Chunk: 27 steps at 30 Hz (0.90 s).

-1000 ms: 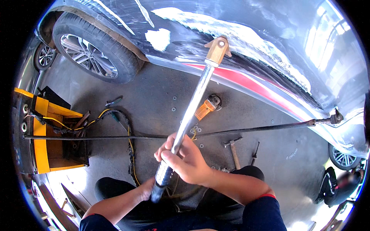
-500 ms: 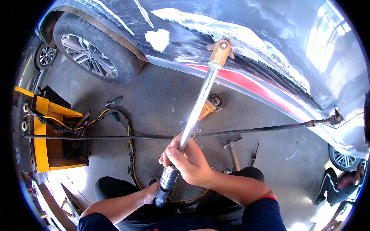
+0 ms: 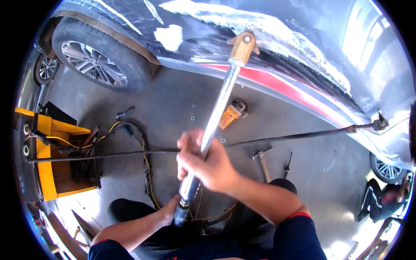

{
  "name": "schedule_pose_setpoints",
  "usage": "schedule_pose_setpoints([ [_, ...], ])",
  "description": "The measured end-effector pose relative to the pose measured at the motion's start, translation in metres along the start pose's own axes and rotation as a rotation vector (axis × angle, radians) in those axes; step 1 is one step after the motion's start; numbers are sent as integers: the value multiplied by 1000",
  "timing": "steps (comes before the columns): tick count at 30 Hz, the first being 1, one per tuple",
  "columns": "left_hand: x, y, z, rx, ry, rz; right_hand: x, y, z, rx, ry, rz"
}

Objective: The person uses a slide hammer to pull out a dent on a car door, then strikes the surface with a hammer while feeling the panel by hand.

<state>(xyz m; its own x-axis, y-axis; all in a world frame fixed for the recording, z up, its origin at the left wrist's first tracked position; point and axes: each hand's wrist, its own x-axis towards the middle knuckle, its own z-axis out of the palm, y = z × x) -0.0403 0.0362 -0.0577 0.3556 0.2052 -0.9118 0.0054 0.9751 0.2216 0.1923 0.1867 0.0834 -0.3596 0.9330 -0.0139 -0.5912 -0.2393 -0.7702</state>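
Right hand [image 3: 212, 169] curls around a long silver metal rod [image 3: 219, 107]; left hand [image 3: 168, 213], at its lower end, grip unclear. Straight in-line pulls seem best.

From my remote seat I see a glossy metal rod [image 3: 222, 99], its head [image 3: 242, 52] duller, a shiny car panel [image 3: 320, 32], rough white patch [image 3: 297, 45], matt tyre [image 3: 135, 69].

I look from wearer's head, left lens of side-by-side fisheye pair, facing down and forward over floor [image 3: 320, 186]. Right hand [image 3: 211, 167] and left hand [image 3: 170, 211] near, below centre; car panel [image 3: 303, 34] beyond floor's far edge; edges bend rimward.
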Motion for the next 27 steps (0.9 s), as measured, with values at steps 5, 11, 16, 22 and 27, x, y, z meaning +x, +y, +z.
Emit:
schedule_pose_setpoints([
  [5, -6, 16, 10, -25, 17, -2, -17, 36, -5, 66, -97, -61],
  [11, 0, 6, 9, -100, 124, 163, -16, 36, 0, -19, -30, -48],
  [16, -18, 33, 20, -305, 300, 280, -12, 15, 3, -117, 43, -73],
  [22, -17, -2, 4, 181, -108, 8, -34, 20, 9, -30, 19, -72],
  [27, -6, 0, 4, -4, -88, 11, -31, 13, 5, -17, 34, 20],
])
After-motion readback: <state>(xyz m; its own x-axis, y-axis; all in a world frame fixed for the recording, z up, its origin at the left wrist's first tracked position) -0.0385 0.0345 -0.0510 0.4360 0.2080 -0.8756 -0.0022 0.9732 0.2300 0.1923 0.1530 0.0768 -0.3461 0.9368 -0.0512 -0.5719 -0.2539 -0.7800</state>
